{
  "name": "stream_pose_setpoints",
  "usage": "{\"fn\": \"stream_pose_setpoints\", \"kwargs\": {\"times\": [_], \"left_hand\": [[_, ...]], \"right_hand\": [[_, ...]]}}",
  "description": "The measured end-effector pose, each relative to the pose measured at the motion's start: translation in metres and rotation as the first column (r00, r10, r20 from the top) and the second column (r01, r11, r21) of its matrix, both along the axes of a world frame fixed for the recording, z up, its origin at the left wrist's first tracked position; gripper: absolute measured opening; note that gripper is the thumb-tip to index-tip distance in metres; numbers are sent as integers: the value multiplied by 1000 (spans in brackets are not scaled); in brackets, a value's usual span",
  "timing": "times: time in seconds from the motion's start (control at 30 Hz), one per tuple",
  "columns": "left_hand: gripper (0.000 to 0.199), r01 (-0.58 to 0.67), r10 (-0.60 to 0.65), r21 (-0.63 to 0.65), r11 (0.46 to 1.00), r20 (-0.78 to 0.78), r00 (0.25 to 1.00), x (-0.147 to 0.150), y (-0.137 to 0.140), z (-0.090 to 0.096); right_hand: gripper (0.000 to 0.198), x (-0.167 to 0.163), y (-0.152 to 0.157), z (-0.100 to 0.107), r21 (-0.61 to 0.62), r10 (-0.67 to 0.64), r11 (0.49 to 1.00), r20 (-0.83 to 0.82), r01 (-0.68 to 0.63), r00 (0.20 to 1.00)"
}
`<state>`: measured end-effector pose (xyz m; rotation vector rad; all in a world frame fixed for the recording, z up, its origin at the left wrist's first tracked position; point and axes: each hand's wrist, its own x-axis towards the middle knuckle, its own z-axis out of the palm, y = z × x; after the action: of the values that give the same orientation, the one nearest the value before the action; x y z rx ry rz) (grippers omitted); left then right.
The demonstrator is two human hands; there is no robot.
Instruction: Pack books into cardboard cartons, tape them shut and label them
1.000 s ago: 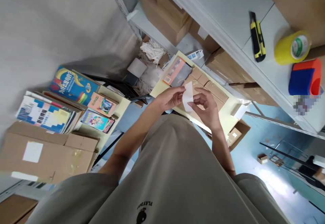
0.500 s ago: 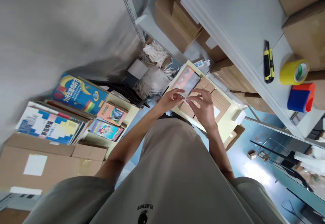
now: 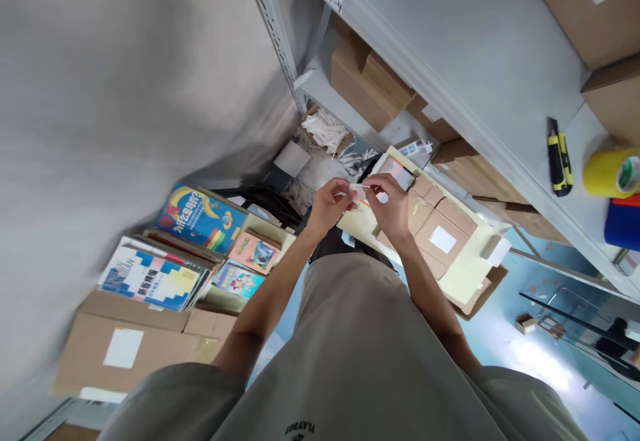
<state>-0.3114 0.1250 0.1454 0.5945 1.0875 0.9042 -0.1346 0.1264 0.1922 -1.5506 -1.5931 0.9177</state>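
"At the left end of a pale counter [image 3: 467, 269], a small white slip [image 3: 358, 192] is held between your left hand [image 3: 330, 208] and your right hand [image 3: 389, 206]. How do the fingers stand?"

"Closed on it at both ends: your left thumb and fingers [image 3: 337, 186] pinch one side, your right ones grasp the other, and the fingertips almost meet."

"Is the slip flat or folded?"

"That cannot be told; your fingers cover much of it."

"And what lies on the counter, beyond your right hand?"

"Brown cardboard boxes [image 3: 453, 218], one bearing a white label [image 3: 443, 239]. Next to them, a flat orange-edged item [image 3: 400, 173] is partly hidden by your right hand. A white carton [image 3: 495, 250] sits at the counter's right edge."

"What surrounds you?"

"On your right, a grey shelf [image 3: 480, 68] carries a black-and-yellow utility knife [image 3: 559, 158], a roll of yellow tape [image 3: 604, 173] and a blue-and-red object [image 3: 623, 224] cut off by the edge of view. On your left, stacked books [image 3: 150, 274] lie beside a large carton [image 3: 165, 342] with a white sheet [image 3: 123, 348] on its side."
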Motion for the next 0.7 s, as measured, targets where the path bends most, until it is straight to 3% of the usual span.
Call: {"fn": "stream_pose_setpoints", "kwargs": {"times": [0.17,0.33,0.43,0.6,0.7], "left_hand": [[43,-89,124,-230,969,146,981,-19,15,-19],[24,-140,187,-273,952,154,970,-30,21,-23],[33,-143,184,-235,961,163,969,-34,21,-19],[62,-39,75,-208,977,169,983,-42,20,-21],[63,-13,56,-235,972,178,982,-45,21,-28]], "right_hand": [[14,-12,6,-10,-13,200,980,176,-201,964],[25,-16,6,-27,-47,302,953,247,-299,921],[27,-20,8,-37,-68,318,947,316,-312,894],[33,-26,9,-47,-87,321,947,351,-310,880],[38,-26,9,-48,-119,301,953,310,-278,902]]}}
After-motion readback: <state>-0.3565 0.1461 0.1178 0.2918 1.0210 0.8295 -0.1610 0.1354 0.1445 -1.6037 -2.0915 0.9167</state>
